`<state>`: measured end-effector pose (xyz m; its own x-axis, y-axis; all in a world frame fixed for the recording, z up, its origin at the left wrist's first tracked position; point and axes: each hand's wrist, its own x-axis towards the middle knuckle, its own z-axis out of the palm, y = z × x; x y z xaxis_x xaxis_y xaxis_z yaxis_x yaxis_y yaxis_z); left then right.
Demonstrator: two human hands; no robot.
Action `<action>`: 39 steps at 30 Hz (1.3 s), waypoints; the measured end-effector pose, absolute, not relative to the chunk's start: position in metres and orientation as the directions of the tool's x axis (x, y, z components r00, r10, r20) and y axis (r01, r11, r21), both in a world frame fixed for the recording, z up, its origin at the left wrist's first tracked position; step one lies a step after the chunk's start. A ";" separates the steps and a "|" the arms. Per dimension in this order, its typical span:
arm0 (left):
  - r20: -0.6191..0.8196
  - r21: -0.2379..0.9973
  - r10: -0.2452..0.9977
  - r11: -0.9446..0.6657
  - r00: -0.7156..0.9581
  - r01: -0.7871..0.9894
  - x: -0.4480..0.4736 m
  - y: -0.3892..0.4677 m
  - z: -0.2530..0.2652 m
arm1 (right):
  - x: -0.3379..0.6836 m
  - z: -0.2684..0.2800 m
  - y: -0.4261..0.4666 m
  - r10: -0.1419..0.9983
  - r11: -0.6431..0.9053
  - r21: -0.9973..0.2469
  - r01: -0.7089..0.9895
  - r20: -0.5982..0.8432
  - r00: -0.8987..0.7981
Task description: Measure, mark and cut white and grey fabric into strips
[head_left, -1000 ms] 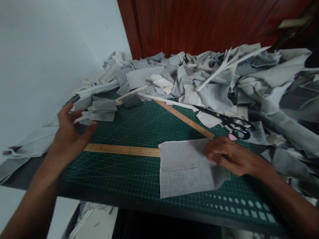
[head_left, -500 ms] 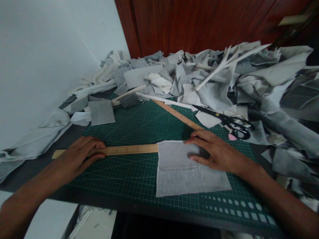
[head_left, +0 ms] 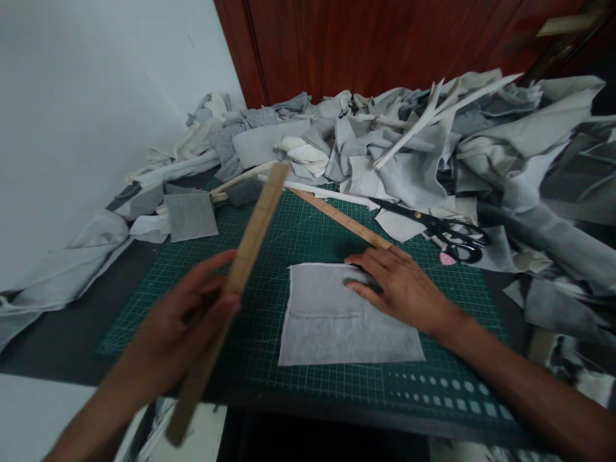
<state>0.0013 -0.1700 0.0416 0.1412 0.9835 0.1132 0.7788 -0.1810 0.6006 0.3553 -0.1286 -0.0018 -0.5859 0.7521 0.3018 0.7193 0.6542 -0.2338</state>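
My left hand (head_left: pixel 192 321) is closed around a wooden ruler (head_left: pixel 257 224), which is lifted off the mat and tilted, its far end up and its near end over the table's front edge. A grey piece of fabric (head_left: pixel 322 340), with a stitched line across it, lies flat on the green cutting mat (head_left: pixel 250 353). On its upper right part rests my right hand (head_left: pixel 397 282), thumb and fingers spread apart. A second wooden ruler (head_left: pixel 344 218) lies slanted on the mat, its near end meeting my right fingers.
Black-handled scissors (head_left: pixel 443 228) lie right of the second ruler, beside a small pink piece (head_left: pixel 447 258). Heaped fabric scraps (head_left: pixel 409 167) line the back and right. A grey fabric square (head_left: pixel 192 217) sits at the mat's left edge. A white wall (head_left: pixel 96 96) borders the left.
My left hand has raised the ruler from the mat beside the fabric and turned it steeply, moving right. The fabric and my right hand have shifted slightly left.
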 end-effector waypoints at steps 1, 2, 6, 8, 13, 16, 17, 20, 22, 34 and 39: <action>0.026 0.673 0.972 -0.189 0.232 0.715 0.020 -0.171 0.038 | 0.355 -0.001 -0.127 0.743 0.662 -0.214 0.719 0.313 -0.591; -0.003 0.716 0.952 -0.211 0.305 0.666 0.038 -0.171 0.034 | 0.357 -0.001 -0.126 0.737 0.666 -0.202 0.718 0.327 -0.592; 0.010 0.739 0.909 -0.287 0.416 0.609 0.078 -0.164 0.027 | 0.376 0.002 -0.120 0.754 0.631 -0.255 0.733 0.424 -0.502; 0.058 0.733 0.861 -0.380 0.505 0.564 0.082 -0.153 0.031 | 0.386 0.005 -0.120 0.741 0.614 -0.254 0.747 0.511 -0.435; 0.048 0.713 0.760 -0.480 0.648 0.510 0.079 -0.118 0.051 | 0.394 0.013 -0.123 0.707 0.530 -0.195 0.825 0.638 -0.304; 0.072 0.686 0.759 -0.509 0.648 0.520 0.077 -0.102 0.054 | 0.398 0.020 -0.122 0.672 0.492 -0.281 0.824 0.724 -0.154; 0.095 0.673 0.749 -0.533 0.655 0.513 0.076 -0.099 0.052 | 0.402 0.022 -0.121 0.646 0.503 -0.314 0.805 0.755 -0.110; 0.151 0.634 0.693 -0.615 0.705 0.469 0.078 -0.095 0.044 | 0.415 0.030 -0.119 0.614 0.587 -0.315 0.746 0.773 -0.157; 0.134 0.612 0.666 -0.638 0.734 0.467 0.081 -0.096 0.039 | 0.424 0.036 -0.118 0.619 0.700 -0.238 0.673 0.673 -0.405; 0.056 0.485 0.660 -0.674 0.749 0.557 0.084 -0.114 0.020 | 0.419 0.037 -0.136 0.707 0.697 -0.391 0.601 0.237 -0.667; 0.105 0.337 0.606 -0.768 0.788 0.545 0.085 -0.120 0.015 | 0.412 0.032 -0.137 0.723 0.667 -0.423 0.613 0.173 -0.669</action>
<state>0.0849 -0.1201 0.0154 0.7883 0.6062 0.1053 0.5452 -0.7676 0.3371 0.4116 -0.1368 0.0323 -0.6686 0.7233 0.1727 0.6128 0.6674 -0.4233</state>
